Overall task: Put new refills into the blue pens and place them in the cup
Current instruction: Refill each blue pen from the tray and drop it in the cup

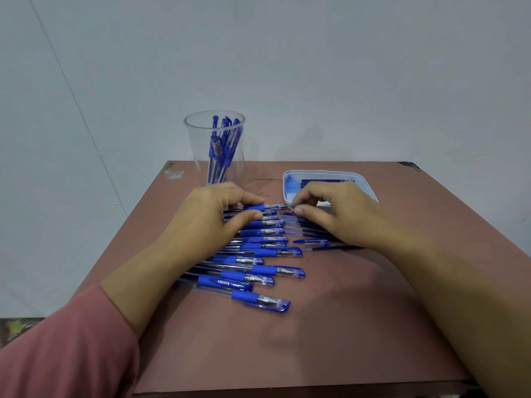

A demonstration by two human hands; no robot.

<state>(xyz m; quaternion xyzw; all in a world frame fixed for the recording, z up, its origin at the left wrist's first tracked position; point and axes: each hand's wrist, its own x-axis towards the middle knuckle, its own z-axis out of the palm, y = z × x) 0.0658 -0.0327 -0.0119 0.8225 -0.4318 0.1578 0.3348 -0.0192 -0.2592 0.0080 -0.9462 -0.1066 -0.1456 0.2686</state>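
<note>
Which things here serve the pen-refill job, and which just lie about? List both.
Job: clear plastic cup; blue plastic pens; white shallow plastic tray of blue refills.
Lying about: pale scuffed patch at the brown table's far corner.

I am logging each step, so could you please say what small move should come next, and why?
Probably lift the top pen clear of the row: the left hand pinches its blue grip, the right hand is curled near its tip, and refills lie in the white tray.
</note>
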